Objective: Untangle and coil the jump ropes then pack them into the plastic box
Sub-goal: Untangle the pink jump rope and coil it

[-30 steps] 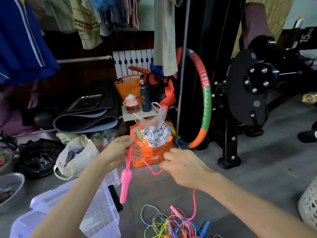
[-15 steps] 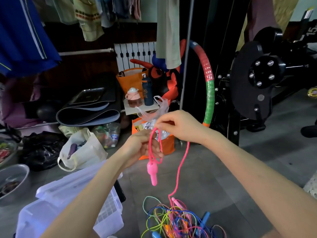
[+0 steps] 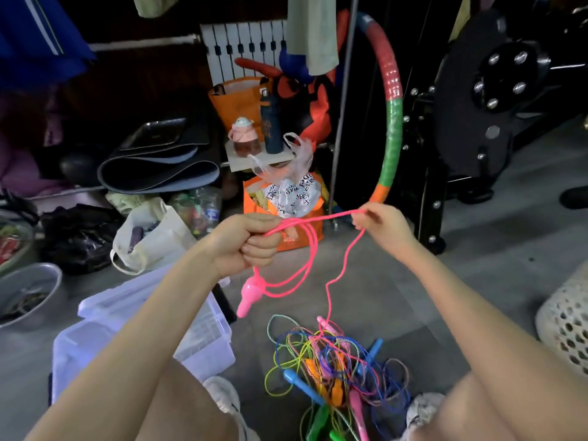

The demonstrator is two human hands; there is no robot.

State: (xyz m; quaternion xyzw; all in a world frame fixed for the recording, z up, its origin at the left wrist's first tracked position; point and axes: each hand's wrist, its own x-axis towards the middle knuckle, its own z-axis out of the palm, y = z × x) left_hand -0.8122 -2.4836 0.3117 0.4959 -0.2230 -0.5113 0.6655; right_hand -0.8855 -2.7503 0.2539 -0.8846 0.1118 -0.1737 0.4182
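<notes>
My left hand (image 3: 245, 245) is closed on a pink jump rope (image 3: 305, 265), with loops hanging below the fist and the pink handle (image 3: 249, 296) dangling under it. My right hand (image 3: 380, 224) pinches the same rope further along, out to the right, with the cord stretched between both hands. From my right hand the rope drops into a tangled pile of coloured jump ropes (image 3: 337, 364) on the floor between my knees. The clear plastic box (image 3: 197, 338) stands open at the lower left, partly hidden by my left arm.
An orange bag (image 3: 286, 211) with plastic bags sits straight ahead, a striped hoop (image 3: 393, 116) leans behind it. A black exercise machine (image 3: 483, 100) fills the right. A white mesh basket (image 3: 566, 323) stands at the right edge, a metal bowl (image 3: 28, 291) at left.
My right hand has swung from above my left hand out to the right, drawing the cord taut. More pink loops now hang from my left fist. The view has tilted downward.
</notes>
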